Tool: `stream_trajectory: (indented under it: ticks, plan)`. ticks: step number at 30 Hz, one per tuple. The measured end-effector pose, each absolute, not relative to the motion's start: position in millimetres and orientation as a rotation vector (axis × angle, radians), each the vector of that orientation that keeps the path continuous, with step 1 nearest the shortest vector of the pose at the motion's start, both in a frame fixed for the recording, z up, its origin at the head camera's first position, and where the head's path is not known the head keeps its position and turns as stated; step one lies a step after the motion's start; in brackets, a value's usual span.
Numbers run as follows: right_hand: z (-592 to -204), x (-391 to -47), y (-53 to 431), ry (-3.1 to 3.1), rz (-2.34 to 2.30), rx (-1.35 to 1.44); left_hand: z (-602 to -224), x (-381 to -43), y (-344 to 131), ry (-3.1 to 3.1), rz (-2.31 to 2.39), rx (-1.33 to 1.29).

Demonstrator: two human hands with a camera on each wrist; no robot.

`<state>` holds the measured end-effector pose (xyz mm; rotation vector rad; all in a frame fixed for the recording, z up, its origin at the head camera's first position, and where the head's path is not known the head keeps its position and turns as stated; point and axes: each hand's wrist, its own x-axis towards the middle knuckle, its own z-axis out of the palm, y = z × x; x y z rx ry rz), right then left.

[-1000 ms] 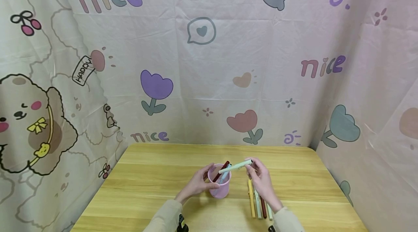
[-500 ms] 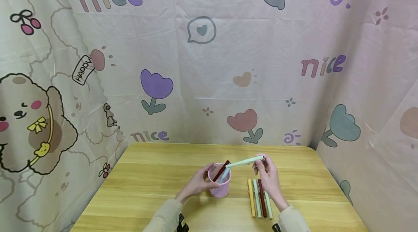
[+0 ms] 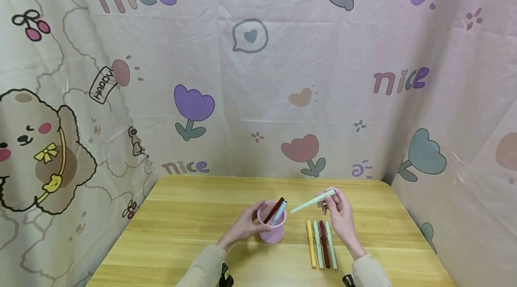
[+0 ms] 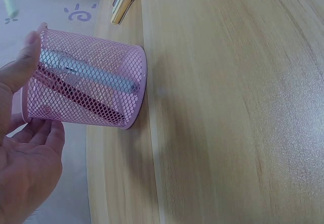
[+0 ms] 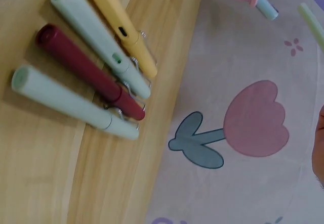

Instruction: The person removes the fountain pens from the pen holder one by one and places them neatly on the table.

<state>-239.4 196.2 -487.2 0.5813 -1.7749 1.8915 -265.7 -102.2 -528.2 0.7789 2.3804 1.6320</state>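
Observation:
My left hand (image 3: 242, 227) holds a pink mesh pen cup (image 3: 273, 236) at its rim, thumb on the near side and fingers round the far side. Inside lean a dark red pen (image 3: 274, 209) and a light blue pen (image 3: 279, 213), both showing through the mesh in the left wrist view. To the right of the cup, my right hand (image 3: 342, 217) pinches a light green pen (image 3: 311, 203) by one end. That pen is raised and slants down toward the cup, its free end apart from the rim. Only a sliver of the right hand shows in the right wrist view.
Below the right hand, several pens lie side by side on the wooden table (image 3: 194, 215): a yellow pen (image 3: 311, 244), a pale green pen (image 3: 317, 246), a dark red pen (image 3: 324, 246) and another pale green pen (image 3: 331, 247). A printed curtain (image 3: 250, 89) hangs behind the table.
My right hand has moved right, carrying the light green pen from over the cup to beside it; the pen's free end now tilts lower. The left hand keeps its hold on the cup.

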Motion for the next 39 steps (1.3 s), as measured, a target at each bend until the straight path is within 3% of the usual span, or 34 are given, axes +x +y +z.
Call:
stream_trajectory:
  ticks: [20, 39]
  plan:
    - [-503, -235, 227, -2.145, 1.737, 0.132, -528, -266, -103, 2.388, 1.626, 0.794]
    - [-532, -243, 248, -2.373, 1.590, -0.012, -526, -264, -102, 2.381, 1.637, 0.764]
